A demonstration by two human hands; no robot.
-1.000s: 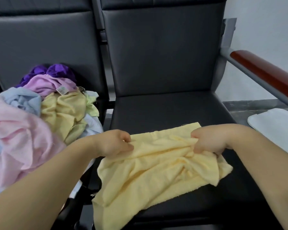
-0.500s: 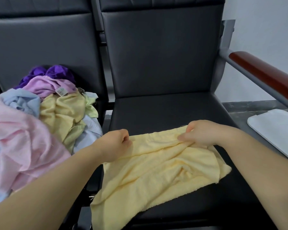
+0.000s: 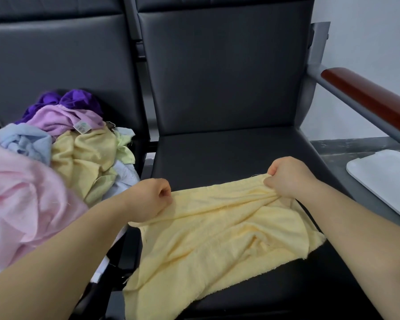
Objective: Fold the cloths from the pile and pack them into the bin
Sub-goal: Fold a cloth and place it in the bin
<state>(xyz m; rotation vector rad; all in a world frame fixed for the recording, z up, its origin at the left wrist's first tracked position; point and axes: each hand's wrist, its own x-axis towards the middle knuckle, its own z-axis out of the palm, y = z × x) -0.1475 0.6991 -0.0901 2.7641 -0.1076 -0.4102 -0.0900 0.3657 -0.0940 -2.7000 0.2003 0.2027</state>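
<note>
Head view: yellow cloth (image 3: 217,232) lies spread on the black seat (image 3: 229,155) of the right-hand chair, rumpled, not flat. Its far edge runs between the two hands. The near-left corner hangs over the seat's front edge and the right corner lies on the cushion.

Left hand (image 3: 148,199) is at the cloth's far-left corner, fingers (image 3: 165,192) curled tight, pinching the edge against the thumb. Right hand (image 3: 289,179) is at the far-right corner, fingers (image 3: 271,179) curled round a bunched fold of the edge, knuckles up. Cloth between the hands is drawn into long creases. Both forearms are bare and come in from the bottom corners.

Pile (image 3: 56,162) sits on the neighbouring chair (image 3: 56,54) to the left, just beside the left forearm and well apart from the right hand. In it:
- purple cloth (image 3: 76,100) at the back, against the backrest
- lilac cloth (image 3: 62,116) in front of it, with a label tag (image 3: 81,128)
- light blue cloth (image 3: 23,142) to the left
- big pink cloth (image 3: 21,197) nearest the camera
- second yellow cloth (image 3: 86,158) in the middle, with a pale green bit (image 3: 124,146) on its right edge

All are crumpled.

Right side: armrest (image 3: 374,100), a reddish-brown pad on a grey metal bar. Below it is a white flat-topped object (image 3: 383,179) with a rounded corner, partly cut by the frame edge. Can't tell if it's the bin. Wall behind is plain white.
</note>
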